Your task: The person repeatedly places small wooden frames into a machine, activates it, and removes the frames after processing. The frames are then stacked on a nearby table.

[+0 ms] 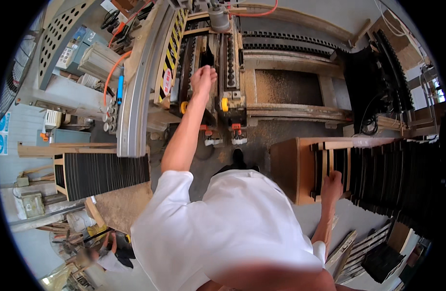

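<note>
My left arm stretches forward over a long machine (pixel 237 63) with two parallel rails. My left hand (pixel 203 78) is closed above the channel between the rails, beside a dark flat piece (pixel 207 54); whatever its fingers hold is hidden. Off to my right, my right hand (pixel 332 185) is closed on the pale wooden edge strip (pixel 331 159) of a dark frame. That frame is at the near end of a long row of black, wood-edged frames (pixel 378 174) lying on a brown box-like stand (pixel 286 167).
A striped yellow-black guard (pixel 172 53) and metal beam (pixel 133 97) flank the machine's left. Yellow knobs (pixel 225 104) face me. Another dark stack (pixel 106 175) stands on a board at left. Sawdust (pixel 269 92) lies beyond the machine. Another person (pixel 113 257) works at lower left.
</note>
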Demonstrator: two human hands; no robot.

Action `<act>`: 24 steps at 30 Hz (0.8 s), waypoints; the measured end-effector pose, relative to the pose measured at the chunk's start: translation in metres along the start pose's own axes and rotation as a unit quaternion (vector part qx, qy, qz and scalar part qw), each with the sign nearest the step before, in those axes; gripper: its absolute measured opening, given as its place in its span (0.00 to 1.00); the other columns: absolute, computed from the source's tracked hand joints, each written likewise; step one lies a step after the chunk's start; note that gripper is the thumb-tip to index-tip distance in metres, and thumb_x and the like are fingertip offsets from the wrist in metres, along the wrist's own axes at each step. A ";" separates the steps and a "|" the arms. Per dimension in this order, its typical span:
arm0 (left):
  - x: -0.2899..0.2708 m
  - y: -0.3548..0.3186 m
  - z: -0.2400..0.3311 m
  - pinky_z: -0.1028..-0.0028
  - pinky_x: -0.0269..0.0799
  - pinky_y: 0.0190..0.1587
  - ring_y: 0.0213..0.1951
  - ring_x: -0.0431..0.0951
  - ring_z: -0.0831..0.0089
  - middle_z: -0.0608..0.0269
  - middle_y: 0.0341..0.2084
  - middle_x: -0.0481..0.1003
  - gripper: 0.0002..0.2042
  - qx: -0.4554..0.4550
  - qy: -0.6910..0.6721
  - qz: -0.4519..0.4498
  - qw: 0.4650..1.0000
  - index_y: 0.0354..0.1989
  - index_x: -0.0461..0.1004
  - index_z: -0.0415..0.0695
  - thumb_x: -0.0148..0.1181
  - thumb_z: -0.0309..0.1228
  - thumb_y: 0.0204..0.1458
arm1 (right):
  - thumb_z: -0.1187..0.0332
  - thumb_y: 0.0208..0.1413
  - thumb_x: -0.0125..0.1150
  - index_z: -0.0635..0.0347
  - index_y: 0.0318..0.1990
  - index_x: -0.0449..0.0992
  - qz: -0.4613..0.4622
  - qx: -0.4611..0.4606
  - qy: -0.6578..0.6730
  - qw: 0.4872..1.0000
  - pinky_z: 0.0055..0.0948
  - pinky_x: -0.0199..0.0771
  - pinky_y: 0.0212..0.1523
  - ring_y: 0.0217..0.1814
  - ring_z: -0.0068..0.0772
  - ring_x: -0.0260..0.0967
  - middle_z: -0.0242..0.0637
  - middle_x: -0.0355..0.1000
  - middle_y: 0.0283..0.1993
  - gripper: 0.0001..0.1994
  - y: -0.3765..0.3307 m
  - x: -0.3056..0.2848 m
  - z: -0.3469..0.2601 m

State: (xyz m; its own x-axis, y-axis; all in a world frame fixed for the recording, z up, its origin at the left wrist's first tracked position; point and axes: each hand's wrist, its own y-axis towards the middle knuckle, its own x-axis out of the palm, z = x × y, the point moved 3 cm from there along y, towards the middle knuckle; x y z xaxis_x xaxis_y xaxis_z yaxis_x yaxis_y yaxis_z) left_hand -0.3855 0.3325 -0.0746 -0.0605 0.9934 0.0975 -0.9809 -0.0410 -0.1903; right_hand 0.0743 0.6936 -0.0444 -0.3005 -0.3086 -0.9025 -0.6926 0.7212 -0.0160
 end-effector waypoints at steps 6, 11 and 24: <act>0.017 0.159 0.003 0.59 0.69 0.58 0.58 0.67 0.51 0.42 0.59 0.63 0.32 -0.102 -0.141 -0.003 0.985 0.64 0.54 0.34 0.52 0.45 0.60 | 0.77 0.54 0.61 0.61 0.48 0.72 0.078 -0.001 0.140 0.987 0.29 0.68 0.38 0.35 0.29 0.67 0.36 0.72 0.36 0.14 0.008 -0.029 -0.053; 0.032 0.242 0.001 0.50 0.68 0.57 0.53 0.67 0.50 0.45 0.49 0.64 0.34 -0.133 -0.267 0.041 0.954 0.62 0.52 0.34 0.55 0.47 0.58 | 0.80 0.53 0.61 0.61 0.47 0.74 0.035 -0.006 0.184 0.982 0.21 0.65 0.35 0.35 0.20 0.64 0.30 0.72 0.36 0.14 0.011 -0.031 -0.120; 0.005 0.111 -0.032 0.64 0.77 0.50 0.51 0.72 0.55 0.45 0.52 0.66 0.28 -0.109 -0.342 0.065 0.931 0.62 0.53 0.31 0.56 0.33 0.58 | 0.78 0.42 0.65 0.58 0.39 0.75 -0.050 -0.422 0.120 0.897 0.37 0.70 0.40 0.39 0.44 0.70 0.38 0.74 0.35 0.14 0.132 0.046 -0.345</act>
State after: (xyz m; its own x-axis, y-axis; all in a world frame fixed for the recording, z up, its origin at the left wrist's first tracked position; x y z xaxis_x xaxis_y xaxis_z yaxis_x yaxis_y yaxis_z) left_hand -0.4888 0.3367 -0.1269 -0.3535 0.6776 0.6449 -0.9005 -0.0598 -0.4308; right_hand -0.2566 0.5606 0.0605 -0.2718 -0.5437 -0.7941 -0.9434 -0.0123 0.3314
